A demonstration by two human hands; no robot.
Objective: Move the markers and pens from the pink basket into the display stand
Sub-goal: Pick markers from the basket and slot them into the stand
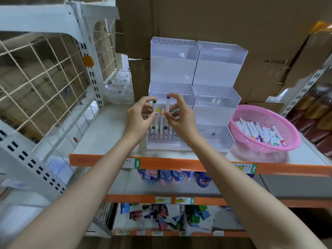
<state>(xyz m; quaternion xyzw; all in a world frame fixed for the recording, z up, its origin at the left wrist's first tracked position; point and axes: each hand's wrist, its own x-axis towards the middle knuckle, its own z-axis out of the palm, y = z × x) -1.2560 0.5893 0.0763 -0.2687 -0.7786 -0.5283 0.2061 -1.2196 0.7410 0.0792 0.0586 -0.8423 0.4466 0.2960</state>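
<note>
Thumb and fingers of the left hand (139, 114) are pinching a green-capped white marker (154, 115) upright. The right hand (179, 120) is pinching a purple-capped white marker (168, 108), both over the clear acrylic display stand's (215, 97) near-left tier. Right of it, the round pink plastic basket (287, 124) is holding loose markers (260, 132).

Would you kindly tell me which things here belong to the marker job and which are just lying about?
Job: pink basket; loose markers in it; display stand; green-capped marker pinched by the left hand; purple-capped marker pinched by the right hand.
Lying about: cardboard boxes; wire-grid rack; coloured packets below.
</note>
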